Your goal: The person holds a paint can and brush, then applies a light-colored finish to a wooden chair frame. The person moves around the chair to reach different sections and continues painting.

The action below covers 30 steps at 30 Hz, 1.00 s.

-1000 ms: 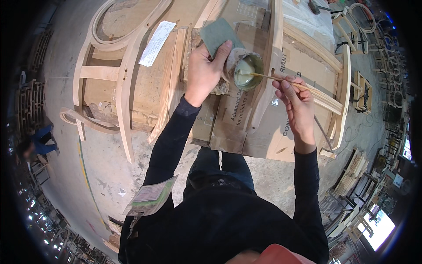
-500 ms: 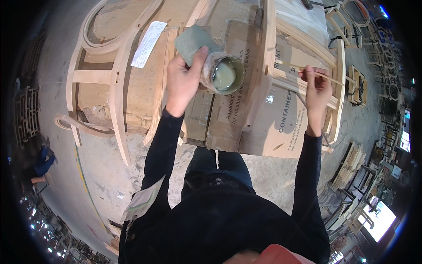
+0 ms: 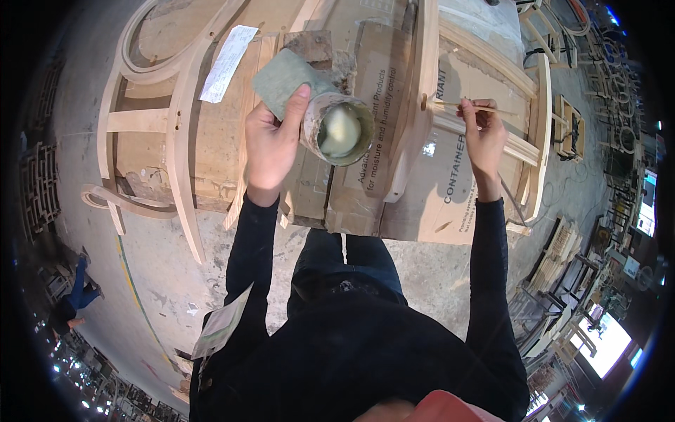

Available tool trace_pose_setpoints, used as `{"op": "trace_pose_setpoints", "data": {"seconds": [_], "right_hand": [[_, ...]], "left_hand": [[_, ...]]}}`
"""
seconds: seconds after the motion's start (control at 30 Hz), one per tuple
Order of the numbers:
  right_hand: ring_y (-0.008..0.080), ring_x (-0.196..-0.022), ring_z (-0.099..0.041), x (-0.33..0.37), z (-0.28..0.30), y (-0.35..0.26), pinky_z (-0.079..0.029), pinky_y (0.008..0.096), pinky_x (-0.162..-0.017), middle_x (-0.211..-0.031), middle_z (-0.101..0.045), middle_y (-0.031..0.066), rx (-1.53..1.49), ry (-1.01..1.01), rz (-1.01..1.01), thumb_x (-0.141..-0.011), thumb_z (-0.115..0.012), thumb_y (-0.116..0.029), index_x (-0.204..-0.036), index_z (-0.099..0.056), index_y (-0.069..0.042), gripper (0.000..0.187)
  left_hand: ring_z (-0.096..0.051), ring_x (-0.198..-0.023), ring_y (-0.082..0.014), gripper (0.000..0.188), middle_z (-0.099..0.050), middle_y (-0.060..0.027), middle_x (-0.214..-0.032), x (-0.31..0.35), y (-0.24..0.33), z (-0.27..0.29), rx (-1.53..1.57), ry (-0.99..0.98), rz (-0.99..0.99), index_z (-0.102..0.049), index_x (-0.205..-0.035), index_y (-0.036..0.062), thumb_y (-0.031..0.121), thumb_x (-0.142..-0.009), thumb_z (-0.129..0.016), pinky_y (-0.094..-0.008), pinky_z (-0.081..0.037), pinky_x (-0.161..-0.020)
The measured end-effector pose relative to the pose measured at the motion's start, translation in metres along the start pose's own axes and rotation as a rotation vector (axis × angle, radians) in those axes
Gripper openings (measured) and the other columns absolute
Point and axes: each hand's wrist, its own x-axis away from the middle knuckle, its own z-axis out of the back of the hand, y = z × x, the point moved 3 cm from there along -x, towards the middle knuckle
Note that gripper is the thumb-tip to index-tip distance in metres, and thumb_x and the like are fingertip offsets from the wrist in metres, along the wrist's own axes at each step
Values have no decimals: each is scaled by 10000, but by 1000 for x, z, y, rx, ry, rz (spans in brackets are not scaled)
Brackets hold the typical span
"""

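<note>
My left hand [image 3: 273, 151] is closed round a stained cup [image 3: 311, 128] tilted so that the pale, whitish-green liquid [image 3: 341, 131] inside shows. Under its thumb sits a flat grey-green pad [image 3: 290, 79], perhaps sandpaper. Between thumb and fingertips, my right hand [image 3: 485, 141] pinches a thin stick [image 3: 500, 110]. The stick's left end reaches a long wooden rail [image 3: 423, 67], close to a small hole in it; whether it touches, I cannot tell.
Flattened cardboard [image 3: 411, 221] covers the worktop beneath the rail. A curved wooden chair frame [image 3: 179, 133] lies at left, beside a white paper slip [image 3: 228, 63]. More wooden frame parts [image 3: 541, 141] stand at right. Another person [image 3: 74, 299] is far left on the concrete floor.
The cup and pad have moved left and slightly down with my left hand. My right hand has shifted left, bringing the stick's end up to the rail by the hole.
</note>
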Motion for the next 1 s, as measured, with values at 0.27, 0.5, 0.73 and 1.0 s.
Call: {"op": "trace_pose_setpoints", "data": {"seconds": [0.27,0.5,0.73,1.0], "right_hand": [[176,-698,-697,-8,-15,-9,-524,260,-628,-728,-666,127,48,-54,70,-901,-650,-157,-852,-601,55,223],[250,-663,-686,-4,-20,-11,-513,297,-588,-708,-641,159,199,-182,218,-881,-666,-162,-852,-615,30,201],[266,-601,-651,-23,-20,-14,-495,329,-563,-688,-633,159,179,-137,219,-874,-674,-181,-857,-624,6,194],[260,-613,-660,-28,-25,-18,-497,325,-566,-685,-637,153,182,-147,156,-872,-676,-187,-851,-622,0,196]], "left_hand": [[-572,-740,-53,218,-684,-21,-834,1,-3,4,18,39,-18,-688,-946,-6,205,-931,-632,-220,-453,-660],[-576,-741,-53,218,-690,-25,-843,3,-7,11,0,44,-4,-692,-949,-2,206,-930,-632,-220,-456,-663],[-573,-737,-49,221,-688,-23,-836,2,-4,14,-14,53,-11,-690,-948,-6,206,-930,-633,-214,-453,-654],[-559,-723,-46,220,-680,-13,-824,0,-2,15,-28,52,-2,-687,-935,-4,209,-931,-631,-212,-444,-642]]}}
